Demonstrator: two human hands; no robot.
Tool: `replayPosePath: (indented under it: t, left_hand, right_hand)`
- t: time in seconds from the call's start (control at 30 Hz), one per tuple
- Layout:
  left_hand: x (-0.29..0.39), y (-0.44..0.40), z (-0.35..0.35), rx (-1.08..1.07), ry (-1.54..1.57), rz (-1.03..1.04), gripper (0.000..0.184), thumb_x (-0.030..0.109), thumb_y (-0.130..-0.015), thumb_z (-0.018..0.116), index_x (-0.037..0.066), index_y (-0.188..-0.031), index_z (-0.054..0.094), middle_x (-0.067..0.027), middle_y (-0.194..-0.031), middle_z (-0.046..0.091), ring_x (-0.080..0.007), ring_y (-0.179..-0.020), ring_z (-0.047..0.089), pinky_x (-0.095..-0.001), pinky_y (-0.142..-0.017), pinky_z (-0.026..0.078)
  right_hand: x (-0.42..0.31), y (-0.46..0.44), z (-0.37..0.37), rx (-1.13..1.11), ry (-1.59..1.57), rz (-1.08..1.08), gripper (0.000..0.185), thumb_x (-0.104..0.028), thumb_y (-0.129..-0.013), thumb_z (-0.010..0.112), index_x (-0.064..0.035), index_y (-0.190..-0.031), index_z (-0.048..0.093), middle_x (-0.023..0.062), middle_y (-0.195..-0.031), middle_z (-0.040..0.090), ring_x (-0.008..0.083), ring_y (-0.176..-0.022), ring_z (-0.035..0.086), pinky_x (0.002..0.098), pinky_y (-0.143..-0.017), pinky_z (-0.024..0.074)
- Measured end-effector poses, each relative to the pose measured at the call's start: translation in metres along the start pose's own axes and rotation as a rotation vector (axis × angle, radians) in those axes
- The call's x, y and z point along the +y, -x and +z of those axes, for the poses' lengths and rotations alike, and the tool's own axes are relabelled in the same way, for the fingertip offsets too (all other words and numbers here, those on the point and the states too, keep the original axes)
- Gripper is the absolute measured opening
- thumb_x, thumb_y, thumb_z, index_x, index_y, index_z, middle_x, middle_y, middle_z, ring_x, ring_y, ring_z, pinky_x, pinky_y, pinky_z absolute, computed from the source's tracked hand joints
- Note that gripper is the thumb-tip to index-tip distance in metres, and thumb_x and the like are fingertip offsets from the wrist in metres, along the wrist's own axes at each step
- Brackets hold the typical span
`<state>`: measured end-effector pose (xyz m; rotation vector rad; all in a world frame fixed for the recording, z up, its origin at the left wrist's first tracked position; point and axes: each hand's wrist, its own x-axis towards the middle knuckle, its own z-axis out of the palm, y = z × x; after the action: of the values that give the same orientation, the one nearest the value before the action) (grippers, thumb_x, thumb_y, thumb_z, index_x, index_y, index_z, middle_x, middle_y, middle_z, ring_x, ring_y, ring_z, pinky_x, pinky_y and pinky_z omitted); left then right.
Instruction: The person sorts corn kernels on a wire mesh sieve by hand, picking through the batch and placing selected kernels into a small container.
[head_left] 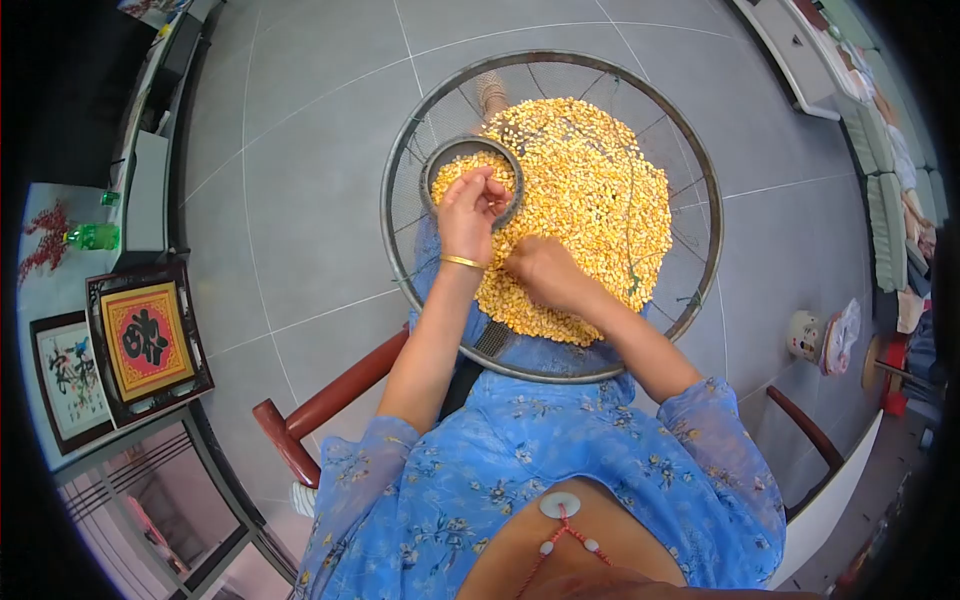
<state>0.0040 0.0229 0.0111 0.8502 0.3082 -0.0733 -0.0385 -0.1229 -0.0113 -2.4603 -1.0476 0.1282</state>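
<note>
Right hand (546,273), blurred; left hand (468,212), half-curled over bowl (517,178): whether either grasps anything, cannot tell. Corn (590,215): loose yellow kernels.

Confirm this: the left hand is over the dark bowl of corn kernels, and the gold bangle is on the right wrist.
Not quite: the head view shows the gold bangle on the left wrist, not the right. The left hand is indeed over the dark bowl of corn kernels.

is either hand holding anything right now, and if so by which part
It cannot be told: the left hand curls over the bowl, the right hand is down at the corn kernels, and anything they may pinch doesn't show.
</note>
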Motion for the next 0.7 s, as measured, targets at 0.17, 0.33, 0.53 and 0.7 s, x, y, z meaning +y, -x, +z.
replayPosePath:
  t: [0.17, 0.33, 0.53, 0.7]
  left_hand:
    - [-0.01, -0.008, -0.014, -0.007, 0.201, -0.197, 0.017, 0.016, -0.09, 0.05, 0.004, -0.101, 0.055, -0.0033, -0.074, 0.053, -0.016, -0.068, 0.053, -0.0274, -0.059, 0.045]
    - [-0.011, -0.015, -0.015, -0.016, 0.243, -0.257, 0.018, 0.015, -0.09, 0.049, 0.004, -0.101, 0.056, -0.0035, -0.071, 0.054, -0.0153, -0.064, 0.052, -0.027, -0.056, 0.044]
    - [-0.013, -0.008, -0.018, -0.052, 0.268, -0.339, 0.016, 0.015, -0.09, 0.049, 0.005, -0.099, 0.056, -0.0038, -0.071, 0.054, -0.0157, -0.064, 0.052, -0.0272, -0.057, 0.044]
    - [-0.013, -0.004, -0.016, -0.101, 0.27, -0.361, 0.014, 0.015, -0.09, 0.049, 0.005, -0.097, 0.056, -0.0041, -0.071, 0.054, -0.0159, -0.064, 0.052, -0.0273, -0.056, 0.043]
  right_hand:
    - [0.038, 0.014, -0.037, 0.058, 0.049, 0.335, 0.006, -0.008, -0.071, 0.058, -0.0043, -0.076, 0.06, 0.0158, -0.075, 0.057, 0.0332, -0.073, 0.059, 0.0443, -0.065, 0.0467]
    - [0.046, -0.008, -0.036, 0.228, -0.052, 0.411, 0.012, -0.013, -0.078, 0.059, -0.0034, -0.085, 0.06, 0.0171, -0.082, 0.062, 0.0336, -0.078, 0.061, 0.0436, -0.067, 0.0484]
    - [0.043, -0.013, -0.01, 0.046, -0.047, 0.458, 0.012, -0.014, -0.077, 0.059, -0.0022, -0.079, 0.061, 0.0171, -0.076, 0.062, 0.0342, -0.073, 0.061, 0.0438, -0.066, 0.0484]
    - [0.042, 0.002, -0.043, 0.313, -0.141, 0.492, 0.009, -0.01, -0.078, 0.058, -0.0041, -0.078, 0.064, 0.0166, -0.072, 0.063, 0.0334, -0.069, 0.061, 0.0424, -0.064, 0.0484]
